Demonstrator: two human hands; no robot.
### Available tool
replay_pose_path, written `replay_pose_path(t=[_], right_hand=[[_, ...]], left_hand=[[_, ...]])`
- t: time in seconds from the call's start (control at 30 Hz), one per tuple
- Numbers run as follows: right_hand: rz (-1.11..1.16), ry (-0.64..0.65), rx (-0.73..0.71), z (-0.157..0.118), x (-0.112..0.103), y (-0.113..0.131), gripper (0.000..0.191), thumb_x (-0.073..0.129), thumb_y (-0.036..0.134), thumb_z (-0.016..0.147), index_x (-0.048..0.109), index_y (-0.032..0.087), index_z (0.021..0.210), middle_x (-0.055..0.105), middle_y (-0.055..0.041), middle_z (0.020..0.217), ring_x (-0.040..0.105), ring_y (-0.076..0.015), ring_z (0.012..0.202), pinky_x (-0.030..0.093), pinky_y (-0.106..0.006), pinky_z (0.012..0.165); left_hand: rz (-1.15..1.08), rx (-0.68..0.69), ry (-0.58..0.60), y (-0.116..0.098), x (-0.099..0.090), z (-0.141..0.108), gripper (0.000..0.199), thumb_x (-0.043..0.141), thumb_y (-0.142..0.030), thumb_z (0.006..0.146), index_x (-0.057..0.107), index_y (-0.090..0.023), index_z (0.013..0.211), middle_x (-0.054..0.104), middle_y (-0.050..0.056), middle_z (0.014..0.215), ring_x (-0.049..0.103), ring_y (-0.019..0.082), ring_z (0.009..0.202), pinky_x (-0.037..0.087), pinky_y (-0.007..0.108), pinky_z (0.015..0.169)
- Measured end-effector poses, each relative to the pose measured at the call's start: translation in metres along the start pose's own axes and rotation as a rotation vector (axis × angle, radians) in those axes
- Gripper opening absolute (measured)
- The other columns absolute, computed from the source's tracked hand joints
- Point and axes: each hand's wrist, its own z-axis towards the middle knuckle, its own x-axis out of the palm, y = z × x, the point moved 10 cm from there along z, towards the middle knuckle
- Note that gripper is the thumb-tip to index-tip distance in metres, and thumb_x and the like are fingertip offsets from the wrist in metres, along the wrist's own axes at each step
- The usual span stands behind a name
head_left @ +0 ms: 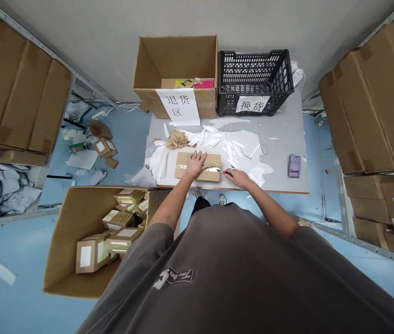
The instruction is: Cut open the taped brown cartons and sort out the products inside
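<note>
A flat brown cardboard box with clear tape along its middle lies near the front edge of the white table. My left hand rests on top of the box, its fingers spread and lying flat. At the box's right end, my right hand is closed around a small red and black cutter. The cutter's tip points left and meets the right part of the box near the tape. Crumpled brown tape and torn white paper lie behind the box.
At the table's back stand an open carton with small boxes inside and a black plastic crate. A phone-like object lies at the right. A large carton of small parcels is at lower left. Shelves with cartons flank both sides.
</note>
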Motion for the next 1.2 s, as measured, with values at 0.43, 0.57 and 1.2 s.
replay_pose_path(t=[0.43,0.57,1.2], right_hand=[[-0.068,-0.061,0.134,0.004,0.009,-0.004,0.038,0.048,0.055,0.114,0.064,0.030,0.137,0.077,-0.0132,0.122,0.071,-0.0334,0.111,0.049,-0.038,0.091],[-0.065,-0.076,0.146,0.012,0.001,-0.005,0.036,0.048,0.053,0.114,0.065,0.029,0.133,0.078,-0.0137,0.120,0.071,-0.0338,0.110,0.049,-0.038,0.090],[0.622,-0.407,0.574,0.021,0.043,-0.002,0.061,0.073,0.066,0.083,0.054,0.026,0.124,0.077,-0.0091,0.116,0.075,-0.0277,0.106,0.057,-0.034,0.086]], left_hand=[[-0.098,-0.032,-0.035,-0.006,0.010,-0.011,0.089,0.065,-0.063,0.101,0.040,-0.015,0.172,0.032,0.026,0.179,0.017,0.042,0.172,0.017,0.064,0.136],[-0.104,-0.037,-0.042,-0.005,0.010,-0.013,0.084,0.064,-0.058,0.103,0.041,-0.016,0.172,0.034,0.025,0.179,0.019,0.042,0.171,0.018,0.066,0.136],[-0.080,-0.257,-0.042,0.008,-0.017,-0.038,0.089,0.063,-0.064,0.101,0.038,-0.018,0.173,0.035,0.022,0.179,0.028,0.041,0.167,0.028,0.057,0.130]])
